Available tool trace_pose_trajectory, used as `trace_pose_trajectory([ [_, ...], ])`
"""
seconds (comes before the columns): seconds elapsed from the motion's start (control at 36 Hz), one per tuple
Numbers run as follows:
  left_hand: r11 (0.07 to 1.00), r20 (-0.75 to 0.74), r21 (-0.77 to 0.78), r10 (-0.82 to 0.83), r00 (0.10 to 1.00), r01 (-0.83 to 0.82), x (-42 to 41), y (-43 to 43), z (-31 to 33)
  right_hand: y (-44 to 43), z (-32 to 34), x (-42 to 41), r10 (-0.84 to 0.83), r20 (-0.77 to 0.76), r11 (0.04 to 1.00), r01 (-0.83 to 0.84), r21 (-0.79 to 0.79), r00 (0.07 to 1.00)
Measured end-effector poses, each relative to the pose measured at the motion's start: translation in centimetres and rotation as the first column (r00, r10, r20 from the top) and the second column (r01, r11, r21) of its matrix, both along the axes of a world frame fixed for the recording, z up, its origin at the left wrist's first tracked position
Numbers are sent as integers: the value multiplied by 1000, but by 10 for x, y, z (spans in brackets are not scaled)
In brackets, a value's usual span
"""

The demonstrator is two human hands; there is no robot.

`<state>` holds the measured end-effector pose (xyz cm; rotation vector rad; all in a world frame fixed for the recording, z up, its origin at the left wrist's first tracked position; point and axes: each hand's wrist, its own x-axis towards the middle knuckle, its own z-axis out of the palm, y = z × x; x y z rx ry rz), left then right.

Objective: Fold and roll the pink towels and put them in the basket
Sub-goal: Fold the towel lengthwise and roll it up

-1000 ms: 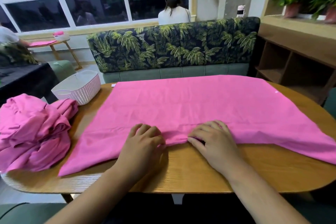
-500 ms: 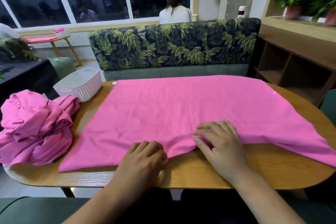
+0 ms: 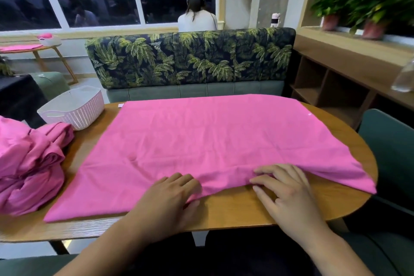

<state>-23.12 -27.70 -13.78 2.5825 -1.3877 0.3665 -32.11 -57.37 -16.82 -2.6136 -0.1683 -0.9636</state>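
Note:
A large pink towel (image 3: 212, 141) lies spread flat over the middle of the oval wooden table (image 3: 235, 210). My left hand (image 3: 170, 199) sits on its near edge with curled fingers on top and the thumb under the hem, pinching the cloth. My right hand (image 3: 284, 192) holds the same edge a little to the right, fingers on the fabric and thumb below it. Between my hands the hem is bunched and drawn back from the table's front. A white woven basket (image 3: 74, 107) stands at the table's far left corner. It looks empty.
A crumpled pile of pink towels (image 3: 29, 163) fills the table's left end, near the basket. A palm-print bench (image 3: 190, 60) backs the far side, with a person seated beyond it. Wooden shelves (image 3: 331, 87) and a green chair (image 3: 389, 145) stand on the right.
My hands have moved apart along the towel's near edge. The left hand has drawn back toward the table's front, and the hem between my hands is more bunched.

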Motion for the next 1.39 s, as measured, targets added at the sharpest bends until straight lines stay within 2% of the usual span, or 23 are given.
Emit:
trace_pose_trajectory([
  [0.22, 969, 180, 42, -246, 952, 242, -18, -98, -5, -66, 3, -36, -339, -74, 939, 341, 29, 938],
  [0.36, 974, 245, 51, -228, 942, 222, 5, -152, -8, -104, 5, -44, -457, -148, 888, 461, -8, 877],
  [0.47, 993, 116, 57, -114, 987, 108, 37, -174, 1, -120, 10, -29, -450, -195, 892, 448, -57, 872],
  [0.53, 998, -9, 40, -50, 999, 50, 50, -179, 12, -125, 14, -19, -441, -243, 895, 443, -50, 864],
  [0.61, 999, -246, -44, 10, 969, -22, 66, -184, 21, -127, 20, -3, -439, -340, 895, 440, -80, 832],
  [0.72, 994, -391, -71, 48, 919, -82, 80, -184, 17, -124, 26, 9, -412, -406, 906, 414, -87, 816],
  [0.81, 994, -458, -69, 40, 888, -80, 85, -183, 13, -117, 26, 8, -346, -344, 937, 342, -75, 873],
  [0.92, 993, -495, -109, -6, 869, -55, 87, -181, 9, -105, 18, 4, -184, -323, 980, 151, -126, 928],
  [1.0, 973, -491, -217, -39, 870, -78, 99, -179, 16, -100, 11, 7, -173, -293, 977, 125, -175, 940],
  [1.08, 947, -440, -286, 6, 898, -146, 129, -166, 25, -99, 8, 13, -161, -243, 975, 116, -189, 957],
  [1.17, 967, -342, -121, 171, 924, -224, 163, -139, 16, -100, 7, 17, -159, -230, 966, 104, -235, 960],
  [1.25, 958, -303, 74, 287, 909, -278, 179, -117, 3, -98, 7, 17, -174, -220, 954, 110, -278, 960],
  [1.31, 957, -281, 127, 288, 915, -262, 183, -110, -7, -98, 7, 18, -176, -212, 947, 106, -304, 961],
  [1.39, 960, -254, 129, 275, 927, -249, 183, -108, -14, -95, 9, 17, -145, -198, 937, 70, -342, 969],
])
